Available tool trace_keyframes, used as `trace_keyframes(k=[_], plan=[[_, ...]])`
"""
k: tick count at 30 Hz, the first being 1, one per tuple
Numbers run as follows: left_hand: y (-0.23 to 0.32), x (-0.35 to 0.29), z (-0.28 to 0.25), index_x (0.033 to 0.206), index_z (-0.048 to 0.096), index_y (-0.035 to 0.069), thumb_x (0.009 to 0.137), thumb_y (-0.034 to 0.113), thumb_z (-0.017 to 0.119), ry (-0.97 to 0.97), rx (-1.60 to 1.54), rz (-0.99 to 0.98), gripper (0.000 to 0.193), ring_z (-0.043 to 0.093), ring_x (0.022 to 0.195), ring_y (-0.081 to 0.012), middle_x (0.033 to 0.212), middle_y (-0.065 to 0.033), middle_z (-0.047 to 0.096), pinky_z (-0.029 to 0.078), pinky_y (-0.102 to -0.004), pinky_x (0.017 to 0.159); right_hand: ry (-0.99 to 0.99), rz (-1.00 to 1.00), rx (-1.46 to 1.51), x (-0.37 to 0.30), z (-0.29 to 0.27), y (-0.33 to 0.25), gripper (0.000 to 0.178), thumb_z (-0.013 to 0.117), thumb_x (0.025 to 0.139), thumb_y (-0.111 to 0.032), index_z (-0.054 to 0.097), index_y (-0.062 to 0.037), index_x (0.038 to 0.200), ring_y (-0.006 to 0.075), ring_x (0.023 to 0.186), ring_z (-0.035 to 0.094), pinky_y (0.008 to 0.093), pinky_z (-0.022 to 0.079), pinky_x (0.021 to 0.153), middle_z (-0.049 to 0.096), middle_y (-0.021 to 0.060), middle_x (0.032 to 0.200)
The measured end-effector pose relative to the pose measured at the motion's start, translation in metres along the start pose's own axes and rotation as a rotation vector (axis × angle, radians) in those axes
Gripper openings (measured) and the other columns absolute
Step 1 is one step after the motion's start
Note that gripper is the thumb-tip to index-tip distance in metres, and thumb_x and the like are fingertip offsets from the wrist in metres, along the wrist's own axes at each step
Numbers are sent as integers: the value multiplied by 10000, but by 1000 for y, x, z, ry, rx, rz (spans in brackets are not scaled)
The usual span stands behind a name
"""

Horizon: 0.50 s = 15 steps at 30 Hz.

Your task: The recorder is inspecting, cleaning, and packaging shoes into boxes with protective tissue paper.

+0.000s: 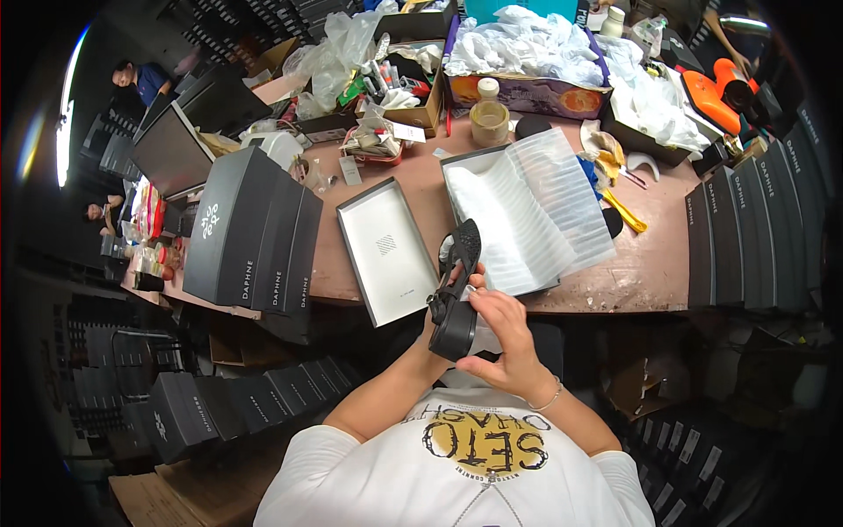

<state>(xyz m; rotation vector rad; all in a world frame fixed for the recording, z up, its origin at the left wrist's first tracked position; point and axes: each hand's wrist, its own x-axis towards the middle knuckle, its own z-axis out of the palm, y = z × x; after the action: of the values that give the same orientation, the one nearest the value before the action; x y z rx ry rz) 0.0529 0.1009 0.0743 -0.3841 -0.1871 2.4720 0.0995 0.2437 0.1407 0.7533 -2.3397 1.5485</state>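
Observation:
A black sandal [453, 327] with a thick sole is held up in front of my chest, at the near edge of the table. My left hand [428, 337] grips it from behind and is mostly hidden by it; some fingertips show past its side. My right hand [511, 344] is at the sandal's right side, fingers stretched out and thumb apart, fingertips close to or touching it. Just beyond, an uncovered shoe box [450, 176] has white tissue paper [536, 211] spread over it and past its right side. Left of it lies an upturned box lid [386, 255], pale inside.
Dark shoe boxes stand at the left [250, 228] and right [764, 228] of the pink table [650, 272]. Behind are a jar [489, 121], a carton of crumpled white paper [527, 97], a yellow-handled tool [625, 212] and an orange tape dispenser [713, 101]. More boxes [237, 406] are stacked below left.

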Motion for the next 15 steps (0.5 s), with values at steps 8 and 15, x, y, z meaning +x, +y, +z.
trace_keyframes(k=[8, 15], plan=[[19, -21, 5, 1114, 531, 43, 967, 307, 507, 93, 242, 159, 303, 572, 699, -146, 827, -36, 598, 520, -284, 671, 178, 117, 496, 9, 57, 12, 210, 597, 833, -98, 593, -28, 1032, 271, 1118, 468, 379, 368, 962, 552, 99, 1015], [52, -32, 21, 1069, 561, 69, 916, 365, 596, 153, 311, 339, 335, 559, 579, -91, 811, -6, 611, 456, -216, 467, 305, 272, 436, 35, 44, 0, 127, 538, 907, -15, 590, 22, 1018, 158, 951, 552, 266, 433, 836, 583, 104, 1000]])
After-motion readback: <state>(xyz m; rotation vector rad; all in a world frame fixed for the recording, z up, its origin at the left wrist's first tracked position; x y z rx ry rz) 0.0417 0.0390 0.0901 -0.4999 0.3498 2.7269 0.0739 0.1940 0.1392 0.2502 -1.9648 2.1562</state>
